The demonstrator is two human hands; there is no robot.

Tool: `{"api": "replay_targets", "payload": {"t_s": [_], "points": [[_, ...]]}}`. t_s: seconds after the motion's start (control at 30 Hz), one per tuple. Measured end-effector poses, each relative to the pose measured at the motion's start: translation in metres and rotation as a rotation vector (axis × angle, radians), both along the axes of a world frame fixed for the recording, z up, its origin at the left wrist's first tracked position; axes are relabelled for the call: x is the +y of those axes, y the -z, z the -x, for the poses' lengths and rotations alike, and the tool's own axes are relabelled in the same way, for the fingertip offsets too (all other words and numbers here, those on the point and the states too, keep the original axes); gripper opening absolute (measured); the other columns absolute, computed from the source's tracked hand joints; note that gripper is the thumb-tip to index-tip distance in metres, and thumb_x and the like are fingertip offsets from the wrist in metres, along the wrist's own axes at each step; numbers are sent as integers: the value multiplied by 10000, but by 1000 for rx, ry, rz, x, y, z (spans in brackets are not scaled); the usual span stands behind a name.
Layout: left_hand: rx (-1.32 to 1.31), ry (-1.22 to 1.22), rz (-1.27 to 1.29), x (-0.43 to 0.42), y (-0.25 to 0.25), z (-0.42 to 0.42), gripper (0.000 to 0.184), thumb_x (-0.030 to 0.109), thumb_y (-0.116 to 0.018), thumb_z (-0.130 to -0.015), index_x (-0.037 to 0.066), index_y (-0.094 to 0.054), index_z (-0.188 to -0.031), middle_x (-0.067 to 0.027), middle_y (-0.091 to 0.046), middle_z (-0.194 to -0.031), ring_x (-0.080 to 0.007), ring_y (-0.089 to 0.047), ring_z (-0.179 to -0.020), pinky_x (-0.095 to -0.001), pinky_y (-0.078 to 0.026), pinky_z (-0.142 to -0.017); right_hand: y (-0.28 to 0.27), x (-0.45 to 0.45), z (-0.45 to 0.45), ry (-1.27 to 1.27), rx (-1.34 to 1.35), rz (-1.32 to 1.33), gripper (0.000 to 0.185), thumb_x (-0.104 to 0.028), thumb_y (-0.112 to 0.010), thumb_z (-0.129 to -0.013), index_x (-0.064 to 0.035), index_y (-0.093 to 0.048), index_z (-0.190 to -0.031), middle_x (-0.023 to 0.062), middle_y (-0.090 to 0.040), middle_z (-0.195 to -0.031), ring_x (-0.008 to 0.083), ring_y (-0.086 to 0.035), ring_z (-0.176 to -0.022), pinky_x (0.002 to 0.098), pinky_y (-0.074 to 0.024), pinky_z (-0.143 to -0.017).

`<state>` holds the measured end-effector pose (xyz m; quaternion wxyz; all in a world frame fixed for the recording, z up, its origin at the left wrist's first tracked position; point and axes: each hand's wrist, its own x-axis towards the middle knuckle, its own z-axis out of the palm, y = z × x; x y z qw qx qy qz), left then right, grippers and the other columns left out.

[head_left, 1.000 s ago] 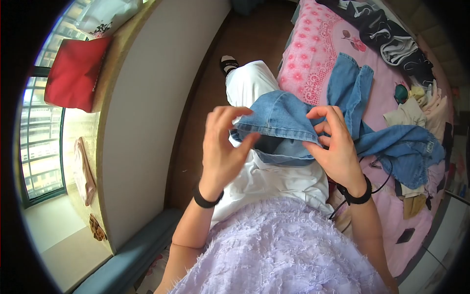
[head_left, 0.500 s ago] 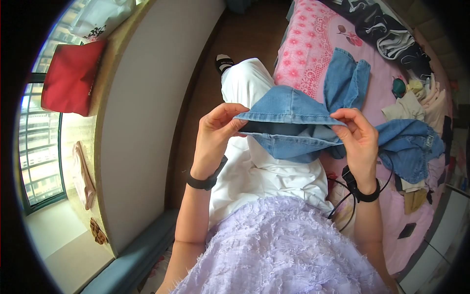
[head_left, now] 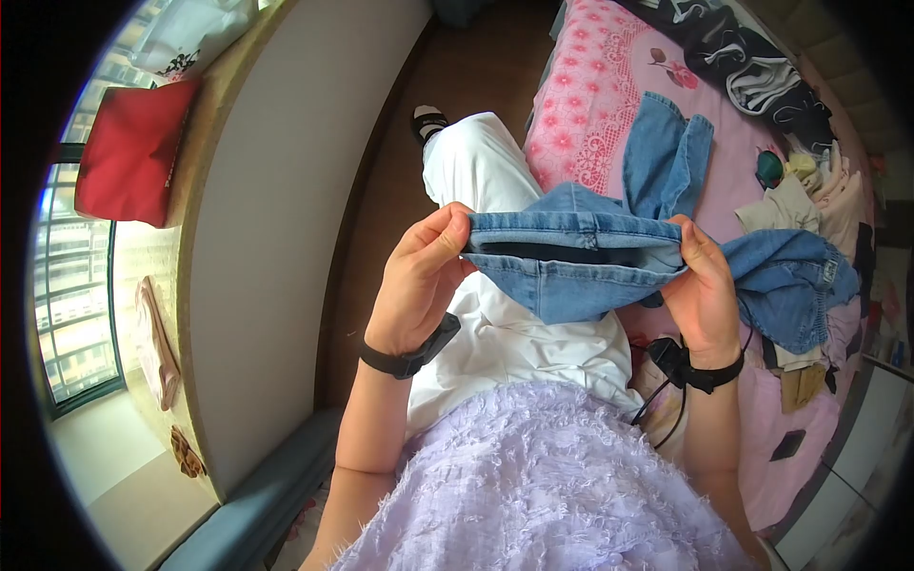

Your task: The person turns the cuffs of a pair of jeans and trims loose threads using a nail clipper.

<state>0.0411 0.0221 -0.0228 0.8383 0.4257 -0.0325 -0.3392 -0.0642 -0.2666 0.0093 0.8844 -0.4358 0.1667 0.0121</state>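
Observation:
A blue denim hat [head_left: 562, 290], with panel seams and a dark inside, is stretched level above my lap. Its opening faces me as a long narrow gap between two stitched edges. My left hand [head_left: 419, 271] pinches the hat's left end between thumb and fingers. At the right end, my right hand [head_left: 703, 295] grips the edge with the thumb on top and the fingers partly hidden below. Behind the hat, blue denim clothing [head_left: 662, 152] lies on the bed, and more denim with a label [head_left: 795, 285] lies to the right.
The pink flowered bed [head_left: 590, 105] is on my right, with dark clothes [head_left: 752, 71] and a pile of light clothes [head_left: 800, 205] on it. To the left, a red bag [head_left: 133, 152] sits on the windowsill. A black cable [head_left: 676, 419] hangs by my right wrist.
Both hands have shifted their grip on the hat's edges. The far edge has rolled toward me, showing its lighter inner side, and the opening has tilted.

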Motion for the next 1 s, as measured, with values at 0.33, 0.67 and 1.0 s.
{"api": "replay_targets", "payload": {"t_s": [0.33,0.67,1.0], "points": [[86,8,128,-4,-9,1,333,-41,-648,-924,3,-615,-1253,-61,-687,-1157,-132,-643,-1069,-304,-521,-945,-9,11,0,-73,81,137,319,-137,-604,-996,-32,-537,-1289,30,-643,-1133,113,-624,-991,283,-494,-910],[84,-36,43,-18,-31,15,829,-151,-675,-805,93,-362,-1533,-72,-522,-1393,-153,-562,-1197,-305,-483,-998,-7,37,14,-254,111,231,514,6,-634,-918,2,-458,-1400,67,-590,-1271,135,-587,-1135,291,-493,-968],[222,-15,-261,-17,-37,46,463,89,-631,-965,24,-461,-1390,-81,-624,-1239,-183,-637,-1110,-379,-522,-965,-4,59,2,-176,64,181,550,65,-645,-879,21,-460,-1396,62,-584,-1277,131,-560,-1177,295,-434,-1053]]}}
